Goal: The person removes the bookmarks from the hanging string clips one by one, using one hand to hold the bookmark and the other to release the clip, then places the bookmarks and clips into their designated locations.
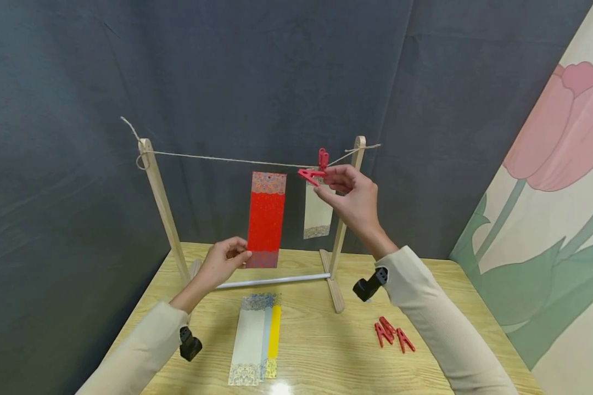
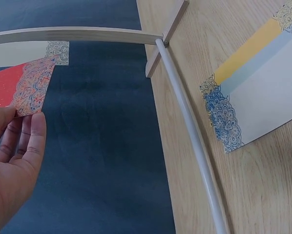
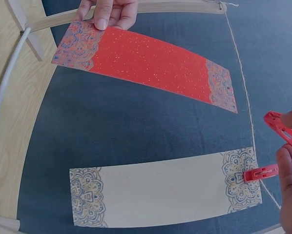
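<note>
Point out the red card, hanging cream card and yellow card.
Red card [image 1: 267,222], head view, plain red middle.
Hanging cream card [image 3: 163,192], right wrist view, plain middle.
Yellow card [image 1: 274,332], head view, plain yellow strip.

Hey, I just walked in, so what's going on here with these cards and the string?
A person's left hand holds a red card near its lower end, just below the string and not clipped to it. Their right hand holds a red clothespin near the string. A cream card already hangs there from another clothespin. On the table, more cards lie overlapped, with spare clothespins to the right.
</note>
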The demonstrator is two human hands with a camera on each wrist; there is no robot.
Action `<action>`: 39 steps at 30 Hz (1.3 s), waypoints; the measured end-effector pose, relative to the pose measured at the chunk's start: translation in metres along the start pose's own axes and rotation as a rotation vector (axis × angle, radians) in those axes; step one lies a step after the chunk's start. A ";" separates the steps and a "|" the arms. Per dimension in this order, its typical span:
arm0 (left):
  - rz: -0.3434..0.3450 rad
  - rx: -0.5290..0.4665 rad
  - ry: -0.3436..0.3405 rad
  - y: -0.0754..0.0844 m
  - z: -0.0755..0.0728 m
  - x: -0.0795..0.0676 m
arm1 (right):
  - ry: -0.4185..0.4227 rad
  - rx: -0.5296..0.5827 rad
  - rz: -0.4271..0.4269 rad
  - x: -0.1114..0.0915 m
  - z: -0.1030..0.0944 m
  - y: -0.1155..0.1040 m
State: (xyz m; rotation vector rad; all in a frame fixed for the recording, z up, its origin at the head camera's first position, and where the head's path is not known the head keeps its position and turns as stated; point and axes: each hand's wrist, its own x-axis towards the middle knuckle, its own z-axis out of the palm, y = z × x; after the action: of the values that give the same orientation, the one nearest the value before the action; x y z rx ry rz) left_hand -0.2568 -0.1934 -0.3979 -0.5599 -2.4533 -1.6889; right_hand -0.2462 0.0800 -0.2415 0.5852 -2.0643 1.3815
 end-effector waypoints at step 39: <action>-0.064 -0.065 -0.003 -0.007 -0.006 -0.025 | 0.118 -0.102 0.010 -0.035 -0.028 0.060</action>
State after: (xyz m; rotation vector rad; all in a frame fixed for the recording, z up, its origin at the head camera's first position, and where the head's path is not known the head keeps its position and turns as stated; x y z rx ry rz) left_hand -0.2363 -0.2068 -0.4089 -0.4963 -2.4517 -1.7986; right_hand -0.2524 0.1289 -0.2979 0.4410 -2.0317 1.2767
